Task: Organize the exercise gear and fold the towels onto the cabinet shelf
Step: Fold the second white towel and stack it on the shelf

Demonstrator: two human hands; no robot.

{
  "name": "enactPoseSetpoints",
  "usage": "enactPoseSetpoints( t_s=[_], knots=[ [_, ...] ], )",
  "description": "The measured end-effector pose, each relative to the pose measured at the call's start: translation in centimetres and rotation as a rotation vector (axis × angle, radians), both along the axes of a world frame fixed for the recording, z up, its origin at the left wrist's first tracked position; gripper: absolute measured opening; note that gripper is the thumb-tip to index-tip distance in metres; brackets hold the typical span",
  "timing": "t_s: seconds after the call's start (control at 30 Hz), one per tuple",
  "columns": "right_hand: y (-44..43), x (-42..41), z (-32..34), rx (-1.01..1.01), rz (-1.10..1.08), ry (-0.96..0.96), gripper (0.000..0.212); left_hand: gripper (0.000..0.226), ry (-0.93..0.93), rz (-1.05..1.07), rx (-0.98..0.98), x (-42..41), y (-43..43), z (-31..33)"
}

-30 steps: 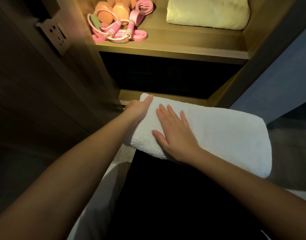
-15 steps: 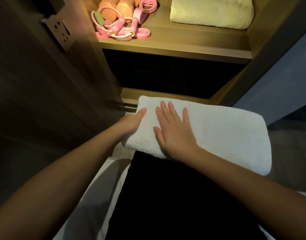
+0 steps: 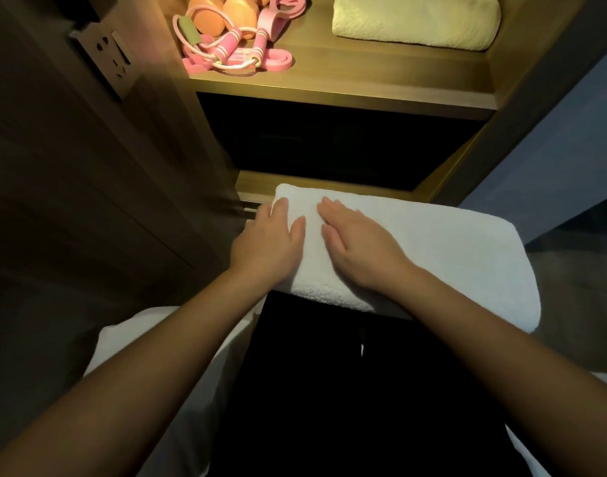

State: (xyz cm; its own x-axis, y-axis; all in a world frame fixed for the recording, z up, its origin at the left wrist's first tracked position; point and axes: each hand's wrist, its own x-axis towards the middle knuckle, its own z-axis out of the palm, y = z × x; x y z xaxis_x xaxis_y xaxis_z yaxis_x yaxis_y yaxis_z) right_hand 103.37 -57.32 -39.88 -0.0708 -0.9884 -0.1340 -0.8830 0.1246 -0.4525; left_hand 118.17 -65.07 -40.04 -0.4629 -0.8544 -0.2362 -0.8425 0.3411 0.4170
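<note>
With the left hand [image 3: 271, 242] and the right hand [image 3: 360, 251] both flat and holding nothing on the folded white towel [image 3: 439, 256] below the shelf [image 3: 346, 80], I judge the smoothing step is almost done, and next I must grasp it and lift it beside the yellow towel [image 3: 415, 24].

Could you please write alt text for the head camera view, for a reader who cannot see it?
The left hand and right hand lie flat, side by side, on the left end of a folded white towel. Above, a lit cabinet shelf holds pink exercise gear and a folded cream towel.
</note>
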Motion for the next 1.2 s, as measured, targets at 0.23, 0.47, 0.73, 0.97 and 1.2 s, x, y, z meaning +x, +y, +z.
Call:
enactPoseSetpoints(
  t_s=[0.23,0.47,0.73,0.97,1.2],
  knots=[
    [0.8,-0.6,-0.4,0.155,-0.093,0.312,0.067,0.056,-0.072,-0.311,-0.281,-0.9,0.5,-0.6],
    [2.6,-3.9,-1.0,0.248,-0.244,0.412,0.071,0.06,-0.151,-0.356,-0.117,-1.7,-0.4,0.3],
    [4.0,-7.0,-0.8,0.238,-0.351,0.309,0.078,0.064,-0.144,-0.373,-0.157,-3.5,0.4,-1.7],
    [7.0,-9.6,-1.2,0.288,-0.598,0.093,0.083,0.067,-0.071,-0.296,-0.233,-2.7,1.3,-1.4],
    [11.3,-13.3,-1.6,0.356,-0.991,-0.818,0.061,0.104,0.226,0.446,0.531,1.3,-2.1,-1.7]
  ],
)
